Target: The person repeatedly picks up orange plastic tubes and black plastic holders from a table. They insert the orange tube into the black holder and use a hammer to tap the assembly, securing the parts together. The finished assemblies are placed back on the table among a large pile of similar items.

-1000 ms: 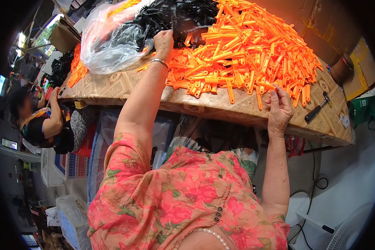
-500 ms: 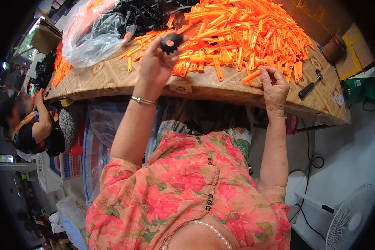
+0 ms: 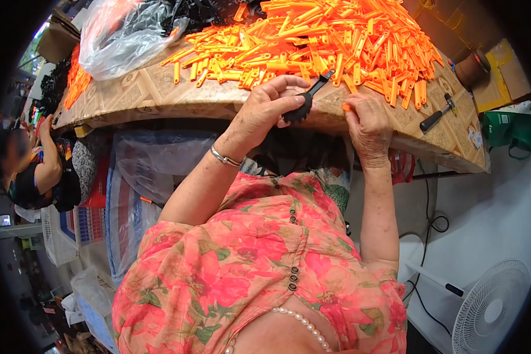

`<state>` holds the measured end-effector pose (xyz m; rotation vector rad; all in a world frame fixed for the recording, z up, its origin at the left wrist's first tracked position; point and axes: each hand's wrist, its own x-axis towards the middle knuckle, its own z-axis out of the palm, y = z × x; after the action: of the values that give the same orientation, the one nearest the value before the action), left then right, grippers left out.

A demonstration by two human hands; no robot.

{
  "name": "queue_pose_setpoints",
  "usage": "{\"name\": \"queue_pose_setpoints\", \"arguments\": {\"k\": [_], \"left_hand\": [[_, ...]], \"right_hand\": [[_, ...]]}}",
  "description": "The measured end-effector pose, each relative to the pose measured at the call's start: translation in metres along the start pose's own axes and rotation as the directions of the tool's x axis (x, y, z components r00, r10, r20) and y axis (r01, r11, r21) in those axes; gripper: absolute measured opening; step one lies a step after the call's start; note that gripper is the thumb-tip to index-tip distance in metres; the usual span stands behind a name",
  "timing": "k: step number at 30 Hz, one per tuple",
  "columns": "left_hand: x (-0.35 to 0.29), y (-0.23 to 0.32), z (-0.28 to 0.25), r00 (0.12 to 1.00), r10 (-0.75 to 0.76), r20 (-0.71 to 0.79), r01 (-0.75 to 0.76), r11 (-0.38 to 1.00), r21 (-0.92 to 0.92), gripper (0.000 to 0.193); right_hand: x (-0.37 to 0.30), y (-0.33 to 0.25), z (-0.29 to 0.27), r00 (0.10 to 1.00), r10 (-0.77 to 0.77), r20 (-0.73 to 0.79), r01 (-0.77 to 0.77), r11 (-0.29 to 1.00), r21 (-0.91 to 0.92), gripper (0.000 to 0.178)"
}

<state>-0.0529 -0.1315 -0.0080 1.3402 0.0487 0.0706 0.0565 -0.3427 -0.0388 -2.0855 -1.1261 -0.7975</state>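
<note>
My left hand [image 3: 262,113] grips a black plastic part [image 3: 304,105] with a rounded, toothed end and a narrow stem pointing up and to the right. Thumb and fingers close round the rounded end, just over the table's front edge. Close by on the right, my right hand [image 3: 370,127] is closed with a short orange plastic piece [image 3: 347,107] showing at its fingertips; the rest is hidden by the fingers. Beyond both hands spreads a large heap of long, slotted orange plastic pieces [image 3: 360,35].
A small hammer [image 3: 438,117] lies on the patterned table [image 3: 138,97], right of the heap. Clear plastic bag [image 3: 109,56] and black parts [image 3: 209,10] lie far left. Cardboard box [image 3: 504,79], green bag [image 3: 509,131] and white fan [image 3: 492,310] stand right. Another person [image 3: 38,171] sits left.
My left hand has come right and down with the black part, whose stem is now plain to see. My right hand has drawn slightly left and nearer, its fingers more curled round the orange piece.
</note>
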Motion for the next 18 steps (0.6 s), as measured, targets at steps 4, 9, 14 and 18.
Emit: {"name": "queue_pose_setpoints", "arguments": {"k": [4,9,14,18], "left_hand": [[-0.006,0.002,-0.005,1.0,-0.011,-0.003,0.012,0.991,0.132,0.04],[-0.01,0.0,-0.012,1.0,-0.019,0.015,0.014,0.965,0.263,0.031],[-0.008,-0.012,-0.01,0.99,0.083,0.11,-0.113,0.948,0.299,0.019],[-0.011,-0.011,-0.009,0.987,-0.041,0.158,-0.029,0.909,0.416,0.017]], "right_hand": [[-0.001,0.002,-0.001,0.996,0.052,0.07,-0.054,0.998,0.02,0.023],[0.009,0.001,-0.011,0.969,0.051,0.242,-0.037,0.998,-0.06,0.021],[0.015,0.008,-0.012,0.996,0.055,0.07,-0.055,0.998,-0.004,0.02],[0.013,-0.013,-0.015,0.98,0.199,-0.005,-0.186,0.922,0.339,0.016]]}}
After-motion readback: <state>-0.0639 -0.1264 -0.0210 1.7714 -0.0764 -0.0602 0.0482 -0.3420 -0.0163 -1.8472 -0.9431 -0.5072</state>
